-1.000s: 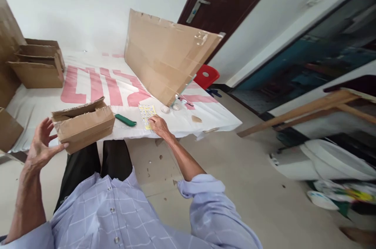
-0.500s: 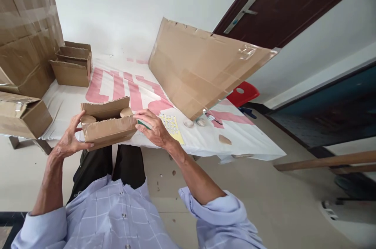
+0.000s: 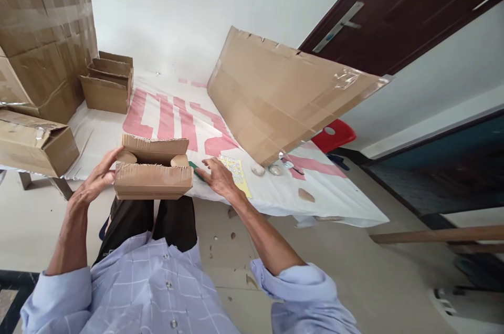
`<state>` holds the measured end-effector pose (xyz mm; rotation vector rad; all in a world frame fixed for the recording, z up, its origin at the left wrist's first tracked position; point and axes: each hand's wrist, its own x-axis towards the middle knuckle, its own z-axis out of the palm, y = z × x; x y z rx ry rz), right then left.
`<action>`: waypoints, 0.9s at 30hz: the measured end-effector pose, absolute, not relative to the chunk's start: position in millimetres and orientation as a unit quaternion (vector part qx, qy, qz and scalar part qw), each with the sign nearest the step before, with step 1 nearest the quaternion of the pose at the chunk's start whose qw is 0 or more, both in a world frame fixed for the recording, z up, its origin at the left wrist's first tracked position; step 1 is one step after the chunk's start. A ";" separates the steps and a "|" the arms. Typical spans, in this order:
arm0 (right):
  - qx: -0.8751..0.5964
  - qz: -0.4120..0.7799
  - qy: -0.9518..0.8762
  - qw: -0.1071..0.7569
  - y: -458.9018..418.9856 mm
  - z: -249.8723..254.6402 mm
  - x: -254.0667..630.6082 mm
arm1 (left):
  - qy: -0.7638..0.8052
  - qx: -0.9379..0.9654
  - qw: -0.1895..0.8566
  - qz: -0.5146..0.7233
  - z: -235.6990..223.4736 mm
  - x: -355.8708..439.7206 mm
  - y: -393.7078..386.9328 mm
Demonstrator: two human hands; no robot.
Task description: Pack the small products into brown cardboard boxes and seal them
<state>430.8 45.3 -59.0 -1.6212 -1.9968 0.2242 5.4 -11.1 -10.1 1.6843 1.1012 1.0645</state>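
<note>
My left hand (image 3: 96, 180) holds the left end of a small open cardboard box (image 3: 153, 179) at the near edge of the table, fingers pressed along its side. Inside the box, rounded tan items show at both ends. My right hand (image 3: 218, 178) lies just right of the box with its fingers stretched out, apart from it. Its fingertips are at a green-handled tool (image 3: 192, 165), which the box mostly hides. A yellow sheet (image 3: 237, 172) lies under and beside that hand.
A white cloth with red letters (image 3: 169, 118) covers the table. A big cardboard panel (image 3: 283, 97) leans over its right half. Two pale round items (image 3: 258, 169) lie near it. Cardboard boxes (image 3: 37, 142) stand at the left, another (image 3: 106, 87) behind. A red stool (image 3: 334, 134) is beyond.
My right hand left the yellow sheet, gripped the box's right end, then let go and now lies stretched beside it. The box has turned square to me.
</note>
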 end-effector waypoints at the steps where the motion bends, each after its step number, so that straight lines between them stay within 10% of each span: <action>1: -0.635 0.075 -0.737 0.220 50.6 -69.6 431.1 | 0.454 0.650 0.426 0.437 -8.7 7.8 -10.8; 8: -0.687 0.064 -0.712 0.131 58.5 -106.5 429.3 | 0.481 0.667 0.395 0.410 -6.4 13.2 -11.3; 16: -0.553 0.069 -0.671 0.490 30.1 -39.0 437.2 | 0.511 0.572 0.431 0.475 -8.1 20.8 -9.1; 27: -0.419 0.145 -0.809 0.385 -4.0 57.6 410.0 | 0.453 0.697 0.407 0.379 -7.3 6.6 -16.4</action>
